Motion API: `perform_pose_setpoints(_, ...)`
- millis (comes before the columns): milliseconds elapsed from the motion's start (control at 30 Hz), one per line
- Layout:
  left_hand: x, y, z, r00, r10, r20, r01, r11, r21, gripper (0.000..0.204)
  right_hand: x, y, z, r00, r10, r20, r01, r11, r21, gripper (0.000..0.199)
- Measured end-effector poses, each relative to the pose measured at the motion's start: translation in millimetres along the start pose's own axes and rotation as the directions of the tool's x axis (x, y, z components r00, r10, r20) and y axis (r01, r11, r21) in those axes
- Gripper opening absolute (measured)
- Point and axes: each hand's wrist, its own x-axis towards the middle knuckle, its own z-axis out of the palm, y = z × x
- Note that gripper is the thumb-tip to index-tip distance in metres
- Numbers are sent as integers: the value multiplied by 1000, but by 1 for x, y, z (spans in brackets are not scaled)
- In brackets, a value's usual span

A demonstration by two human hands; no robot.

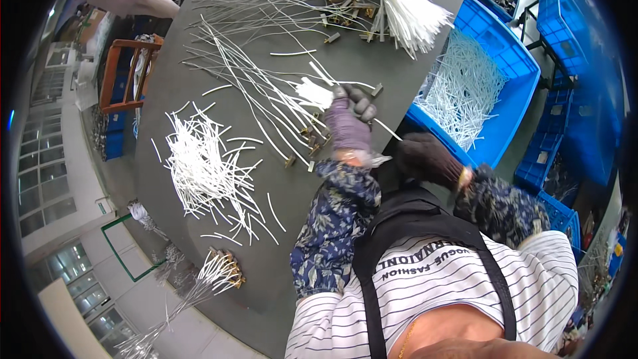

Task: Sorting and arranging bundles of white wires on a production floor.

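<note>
left hand (349, 123) grips a white tube bundle (314, 92), ends frayed.

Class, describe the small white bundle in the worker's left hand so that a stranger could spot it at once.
Start at the long grey table and find the left hand in a purple-grey glove near its middle. The short white bundle sticks out of that fist. Unlike the loose white strands scattered to its left, it is gripped tightly together.

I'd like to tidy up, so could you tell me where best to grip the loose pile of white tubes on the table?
Probably pinch the white tubes across their middle from above: they lie flat and criss-crossed on the table, ends fanning outward, so a mid-bundle grasp would likely gather most.
</note>
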Motion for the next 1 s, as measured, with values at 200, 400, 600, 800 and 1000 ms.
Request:
perform_pose_setpoints(200, 20, -22, -2, 968, 231, -99, -172, 896, 408, 23, -204, 7, -5, 358, 923, 142, -841, 252, 479, 23)
perform_pose_setpoints(400, 12, 30, 44, 924, 382, 27, -340, 787, 514, 22, -297, 11, -20, -21, 966, 259, -702, -198, 684, 16)
perform_pose_setpoints(600, 22, 95, 51, 848, 505, 159, -514, 713, 477, 17, -261, -1, -35, 69, 964, 258, -755, -119, 645, 17)
perform_pose_setpoints(800, 11, 96, 48, 865, 464, 191, -490, 702, 516, 19, -268, 14, -24, 137, 957, 256, -749, -69, 660, 19)
perform_pose_setpoints(1000, -45, -31, 13, 990, 24, 136, -120, 629, 768, 39, -221, 12, -19, 219, 930, 296, -738, -40, 673, 19)
